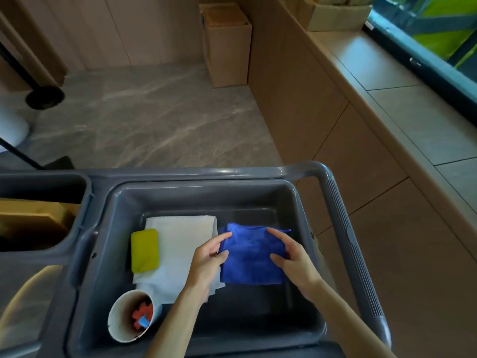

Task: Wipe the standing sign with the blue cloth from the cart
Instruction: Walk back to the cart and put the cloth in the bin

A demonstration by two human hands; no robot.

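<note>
A folded blue cloth (251,257) lies flat in the right half of the grey tub (201,192) on top of the cart. My left hand (207,259) is at the cloth's left edge, with forefinger and thumb spread and touching it. My right hand (293,263) rests on the cloth's right side, its forefinger and thumb spread over the fabric. Its other fingers are hidden. A black pole on a round base (45,97) stands on the floor at the far left, and no sign panel shows in the view.
In the tub lie a white cloth (180,236), a yellow sponge (144,250) and a tipped paper cup (130,316) holding red and blue bits. The cart handle (346,228) runs along the right. A second bin (41,187) sits left, and a wooden counter (387,99) lines the right wall.
</note>
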